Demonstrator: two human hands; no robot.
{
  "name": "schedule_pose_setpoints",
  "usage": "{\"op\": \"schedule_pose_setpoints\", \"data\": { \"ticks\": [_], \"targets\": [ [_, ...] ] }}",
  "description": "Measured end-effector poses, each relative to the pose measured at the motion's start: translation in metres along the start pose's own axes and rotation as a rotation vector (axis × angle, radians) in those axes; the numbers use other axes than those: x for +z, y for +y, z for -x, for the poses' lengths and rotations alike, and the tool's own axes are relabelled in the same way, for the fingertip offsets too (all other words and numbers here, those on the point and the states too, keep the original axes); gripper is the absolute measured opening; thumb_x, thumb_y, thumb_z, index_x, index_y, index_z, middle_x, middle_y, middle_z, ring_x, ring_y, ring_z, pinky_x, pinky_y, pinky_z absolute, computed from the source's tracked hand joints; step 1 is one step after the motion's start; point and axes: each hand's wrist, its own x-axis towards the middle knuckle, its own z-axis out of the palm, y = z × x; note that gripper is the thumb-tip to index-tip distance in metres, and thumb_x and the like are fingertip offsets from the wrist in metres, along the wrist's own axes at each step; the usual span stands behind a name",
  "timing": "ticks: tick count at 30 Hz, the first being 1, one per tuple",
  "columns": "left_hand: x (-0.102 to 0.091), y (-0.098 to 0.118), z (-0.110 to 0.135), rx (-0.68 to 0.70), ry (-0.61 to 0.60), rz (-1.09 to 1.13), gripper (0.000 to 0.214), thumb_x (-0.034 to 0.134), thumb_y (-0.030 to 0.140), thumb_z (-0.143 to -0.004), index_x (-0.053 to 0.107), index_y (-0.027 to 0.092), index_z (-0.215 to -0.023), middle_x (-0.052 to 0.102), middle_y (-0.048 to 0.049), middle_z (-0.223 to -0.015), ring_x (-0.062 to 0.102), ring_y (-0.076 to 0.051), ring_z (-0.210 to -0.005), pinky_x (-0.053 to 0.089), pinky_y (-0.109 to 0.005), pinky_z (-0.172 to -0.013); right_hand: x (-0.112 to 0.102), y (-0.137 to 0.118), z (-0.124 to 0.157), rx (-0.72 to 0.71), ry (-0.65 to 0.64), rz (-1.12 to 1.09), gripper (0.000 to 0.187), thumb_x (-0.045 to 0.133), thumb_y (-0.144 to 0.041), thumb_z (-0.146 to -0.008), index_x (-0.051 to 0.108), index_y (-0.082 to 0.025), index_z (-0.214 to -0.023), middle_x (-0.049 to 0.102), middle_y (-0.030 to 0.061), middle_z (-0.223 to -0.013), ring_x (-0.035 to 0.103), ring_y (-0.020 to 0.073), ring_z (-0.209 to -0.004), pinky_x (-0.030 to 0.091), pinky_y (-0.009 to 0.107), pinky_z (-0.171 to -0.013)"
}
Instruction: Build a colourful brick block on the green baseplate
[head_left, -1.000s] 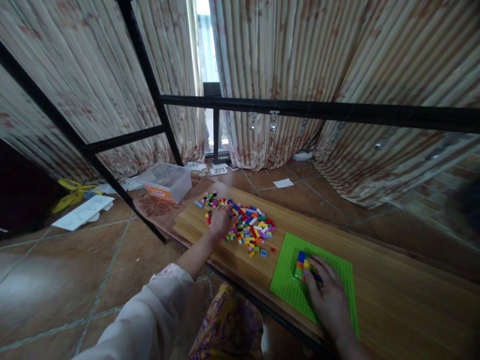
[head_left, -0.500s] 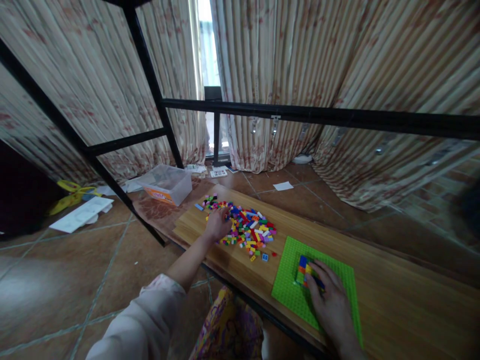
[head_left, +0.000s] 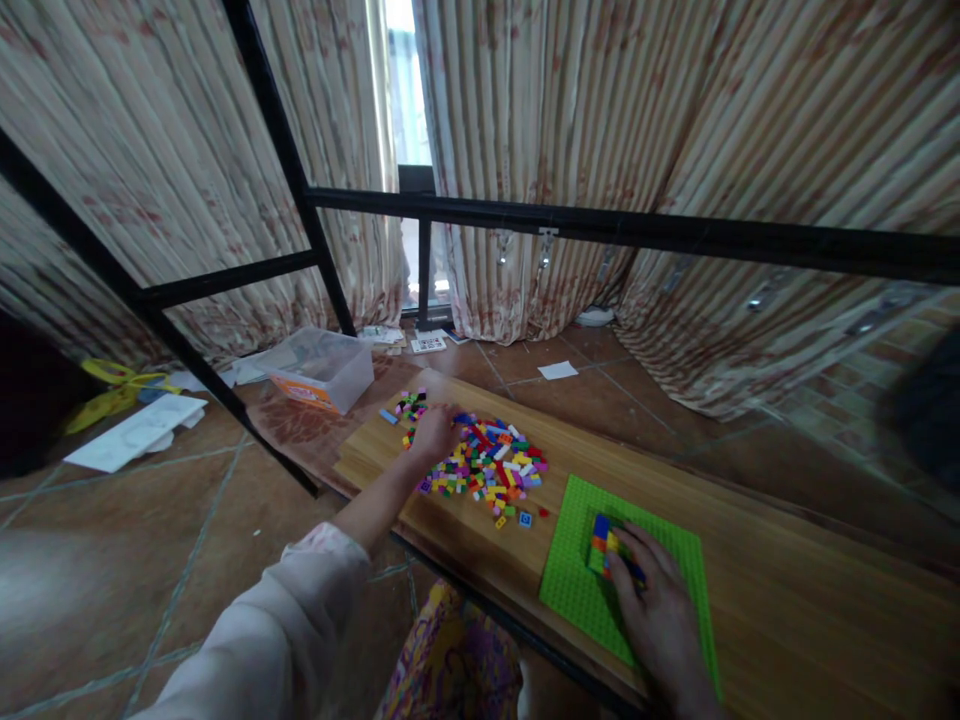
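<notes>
In the head view, my left hand (head_left: 436, 435) hides its own fingertips at the loose bricks (head_left: 499, 465); I can't tell how far they're open or whether they pinch one. My right hand (head_left: 664, 605) partly covers the brick block (head_left: 600, 540), thumb and fingers slightly parted, holding it on the green baseplate (head_left: 570, 585). The block shows just left of those fingertips.

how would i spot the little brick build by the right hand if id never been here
Find the long wooden tabletop, then the bright green baseplate on it. The brick build shows against that plate, partly covered by the right hand. Unlike the loose brick pile beside the plate, its blue, orange, yellow and green pieces sit packed together.
</notes>
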Motion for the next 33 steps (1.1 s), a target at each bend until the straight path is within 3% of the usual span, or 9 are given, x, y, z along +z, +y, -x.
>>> {"op": "schedule_pose_setpoints", "data": {
  "ticks": [3, 6, 8, 11, 16, 20, 22, 28, 33],
  "targets": [
    [0.003, 0.009, 0.018, -0.014, -0.028, 0.187, 0.022, 0.058, 0.025, -0.083, 0.071, 0.014, -0.097, 0.071, -0.0033, -0.082, 0.065, -0.017, -0.080, 0.053, -0.030, -0.078, 0.000, 0.000, 0.000, 0.003, -0.005, 0.000, 0.045, 0.043, -0.054, -0.092, 0.063, -0.020, -0.116, 0.059, 0.0123, -0.127, 0.054, 0.0281, -0.117, 0.042, 0.052, -0.102],
    [0.008, 0.024, 0.044, -0.031, -0.052, 0.410, 0.030, 0.060, 0.036, -0.084, 0.069, 0.012, -0.101, 0.070, -0.0029, -0.080, 0.066, -0.015, -0.075, 0.054, -0.029, -0.075, 0.001, 0.002, 0.000, -0.008, 0.006, -0.003, 0.044, 0.044, -0.053, -0.092, 0.063, -0.021, -0.115, 0.059, 0.0122, -0.129, 0.053, 0.0283, -0.119, 0.042, 0.052, -0.102],
    [0.011, 0.036, 0.063, -0.120, -0.068, 0.774, 0.036, 0.073, 0.042, -0.074, 0.071, 0.013, -0.095, 0.070, -0.0032, -0.078, 0.066, -0.015, -0.072, 0.054, -0.030, -0.076, 0.001, 0.002, 0.000, -0.009, 0.010, -0.002, 0.043, 0.044, -0.053, -0.092, 0.063, -0.021, -0.116, 0.059, 0.0121, -0.129, 0.053, 0.0279, -0.119, 0.042, 0.051, -0.102],
    [0.015, 0.055, 0.087, -0.234, -0.117, 0.998, 0.040, 0.081, 0.042, -0.064, 0.073, 0.014, -0.092, 0.071, -0.0036, -0.080, 0.066, -0.015, -0.071, 0.055, -0.031, -0.075, -0.002, -0.004, -0.003, -0.012, 0.011, 0.015, 0.043, 0.043, -0.051, -0.093, 0.064, -0.021, -0.115, 0.060, 0.0117, -0.127, 0.054, 0.0270, -0.117, 0.043, 0.050, -0.101],
    [0.022, 0.082, 0.123, -0.246, -0.284, 0.895, 0.026, 0.073, 0.032, -0.071, 0.075, 0.017, -0.092, 0.073, -0.0028, -0.083, 0.063, -0.015, -0.072, 0.052, -0.026, -0.070, -0.013, -0.054, -0.010, -0.014, 0.063, 0.087, 0.040, 0.044, -0.048, -0.094, 0.065, -0.025, -0.117, 0.061, 0.0105, -0.126, 0.052, 0.0291, -0.118, 0.040, 0.054, -0.102],
    [0.025, 0.094, 0.151, -0.161, -0.502, 0.810, 0.020, 0.065, 0.029, -0.076, 0.075, 0.019, -0.089, 0.070, -0.0004, -0.080, 0.058, -0.013, -0.070, 0.047, -0.024, -0.069, -0.018, -0.108, -0.005, -0.060, -0.130, -0.246, 0.035, 0.045, -0.039, -0.096, 0.060, -0.028, -0.126, 0.061, 0.0075, -0.122, 0.058, 0.0207, -0.112, 0.048, 0.038, -0.096],
    [0.024, 0.094, 0.163, -0.155, -0.622, 0.796, 0.022, 0.063, 0.033, -0.078, 0.075, 0.018, -0.090, 0.068, -0.0003, -0.079, 0.055, -0.012, -0.069, 0.046, -0.024, -0.068, -0.018, -0.124, 0.003, -0.053, -0.200, -0.380, 0.032, 0.043, -0.036, -0.097, 0.064, -0.028, -0.119, 0.063, 0.0070, -0.110, 0.062, 0.0185, -0.101, 0.052, 0.033, -0.086],
    [0.015, 0.076, 0.190, -0.360, -0.723, 0.836, 0.036, 0.071, 0.048, -0.070, 0.071, 0.012, -0.074, 0.058, 0.0010, -0.061, 0.047, -0.009, -0.057, 0.038, -0.022, -0.058, -0.008, -0.133, 0.032, 0.038, -0.284, -0.533, 0.025, 0.047, -0.033, -0.096, 0.071, -0.024, -0.096, 0.065, 0.0040, -0.089, 0.063, 0.0160, -0.083, 0.051, 0.027, -0.074],
    [0.016, 0.064, 0.206, -0.531, -0.653, 0.949, 0.039, 0.077, 0.047, -0.065, 0.074, 0.012, -0.081, 0.061, -0.0008, -0.067, 0.049, -0.008, -0.057, 0.038, -0.022, -0.058, 0.008, -0.135, 0.038, 0.182, -0.159, -0.610, 0.029, 0.047, -0.035, -0.095, 0.069, -0.021, -0.083, 0.063, 0.0025, -0.079, 0.060, 0.0147, -0.073, 0.048, 0.025, -0.068]
  ]
}}
